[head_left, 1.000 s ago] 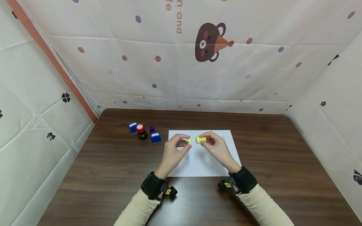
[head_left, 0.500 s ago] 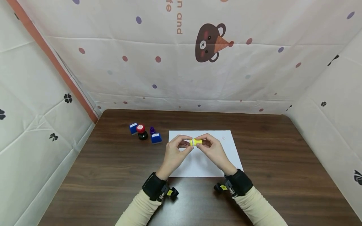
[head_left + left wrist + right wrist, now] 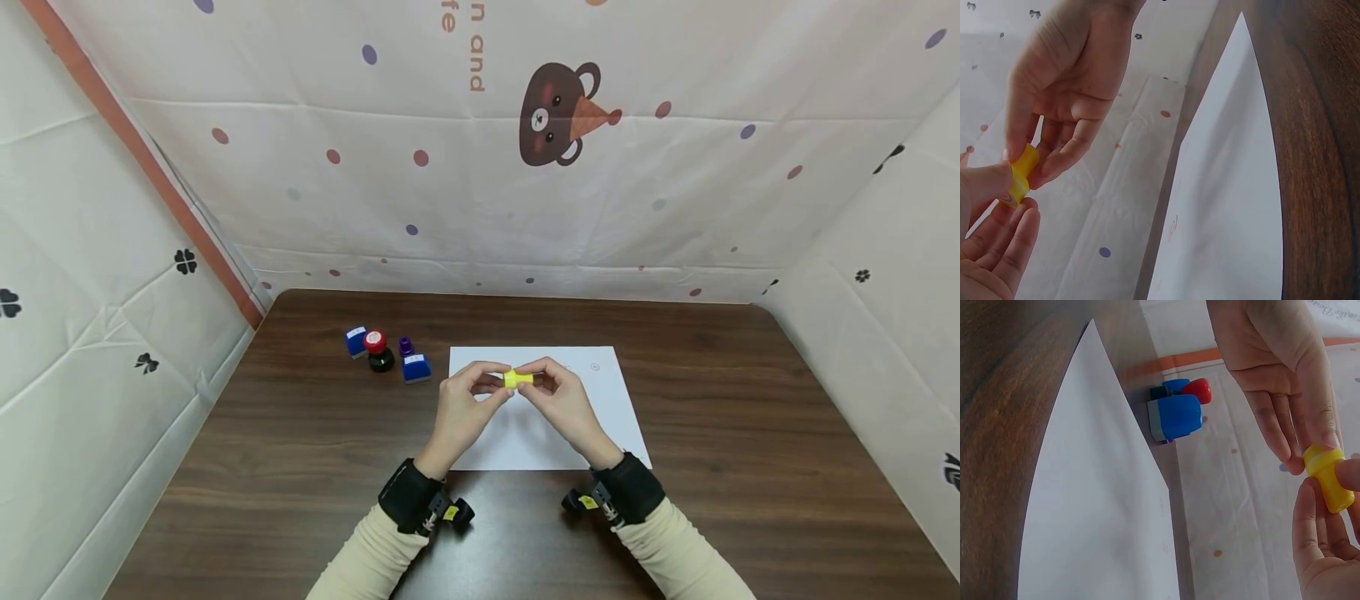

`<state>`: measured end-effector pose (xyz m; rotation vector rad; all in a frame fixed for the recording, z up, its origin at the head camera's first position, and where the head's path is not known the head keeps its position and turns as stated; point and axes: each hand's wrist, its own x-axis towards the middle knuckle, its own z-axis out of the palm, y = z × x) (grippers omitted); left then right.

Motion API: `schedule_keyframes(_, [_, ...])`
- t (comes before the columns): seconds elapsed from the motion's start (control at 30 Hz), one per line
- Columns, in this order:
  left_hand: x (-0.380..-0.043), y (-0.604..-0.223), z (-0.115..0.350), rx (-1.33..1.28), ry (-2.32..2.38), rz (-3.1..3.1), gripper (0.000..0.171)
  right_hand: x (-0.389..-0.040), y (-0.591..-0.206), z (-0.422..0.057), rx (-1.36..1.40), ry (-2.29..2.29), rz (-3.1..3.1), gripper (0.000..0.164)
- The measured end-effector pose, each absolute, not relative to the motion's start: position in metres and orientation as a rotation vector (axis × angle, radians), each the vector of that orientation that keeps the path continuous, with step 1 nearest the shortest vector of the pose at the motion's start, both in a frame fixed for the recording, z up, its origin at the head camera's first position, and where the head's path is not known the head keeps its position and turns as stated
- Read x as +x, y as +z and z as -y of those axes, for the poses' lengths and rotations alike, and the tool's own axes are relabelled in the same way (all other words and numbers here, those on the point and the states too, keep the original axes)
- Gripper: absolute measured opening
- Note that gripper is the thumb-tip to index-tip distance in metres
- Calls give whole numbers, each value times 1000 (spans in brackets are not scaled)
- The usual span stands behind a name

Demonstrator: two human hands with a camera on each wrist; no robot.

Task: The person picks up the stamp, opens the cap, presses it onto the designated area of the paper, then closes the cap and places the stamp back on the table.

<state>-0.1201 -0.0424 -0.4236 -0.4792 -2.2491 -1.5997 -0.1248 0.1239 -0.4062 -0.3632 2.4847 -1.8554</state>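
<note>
A small yellow stamp (image 3: 518,379) with its cap on is held level above the white paper (image 3: 547,433), between both hands. My left hand (image 3: 467,412) pinches the wider cap end, which bears a small face print in the left wrist view. My right hand (image 3: 566,408) pinches the narrower handle end. In the right wrist view the stamp (image 3: 1335,487) shows the cap meeting the body, with fingertips covering parts of both. A small round reddish face mark (image 3: 595,367) is printed near the paper's upper right; my right hand partly hides other faint marks.
Left of the paper stand a blue stamp (image 3: 416,367), a purple stamp (image 3: 406,344), a red-topped dark stamp (image 3: 379,354) and another blue piece (image 3: 356,341). The brown wooden table (image 3: 300,467) meets a patterned cloth (image 3: 450,200) at the back.
The cap in my left hand and the stamp in my right were apart; my hands have drawn together, and the two parts now join. The pale band between them is no longer visible from the head.
</note>
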Motion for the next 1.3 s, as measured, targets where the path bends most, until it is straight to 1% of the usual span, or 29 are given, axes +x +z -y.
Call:
schedule_keyframes(0.2, [-120, -424, 43, -469, -1608, 2235, 24, -114, -386, -118, -367, -1834, -2513, 20])
schedule_keyframes(0.43, [-119, -424, 43, -479, -1596, 2256, 22, -113, -384, -119, -340, -1804, -2521, 19])
schedule_keyframes(0.73, [-120, -420, 42, -528, -1546, 2289, 24, -113, -381, -120, -383, -1712, -2588, 20])
schedule_keyframes(1.0, [-121, -420, 41, -539, -1463, 2332, 27, -127, -411, -129, -438, -1727, -2614, 22])
schedule_keyframes(1.3, [-122, -418, 41, -582, -1389, 2375, 33, -128, -415, -130, -575, -1660, -2724, 22])
